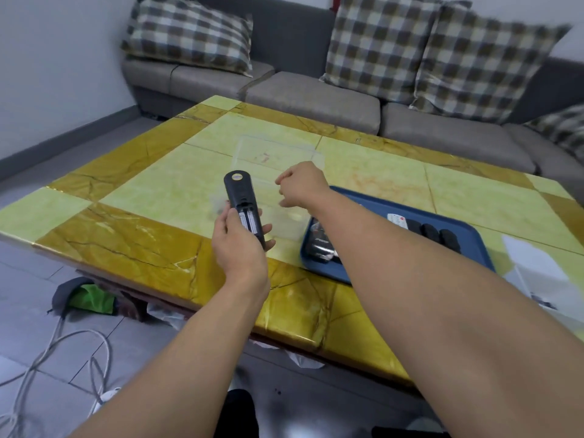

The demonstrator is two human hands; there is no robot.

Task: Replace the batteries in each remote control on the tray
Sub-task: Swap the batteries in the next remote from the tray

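Left hand (235,245) gripping open-backed remote (244,205) above table (126,235) edge, right hand (301,184) loosely curled, grasp unclear, beside blue tray (474,245)

Two hands (240,245), one held remote (244,207), two batteries (247,220), one tray (474,238), four cushions (189,33).
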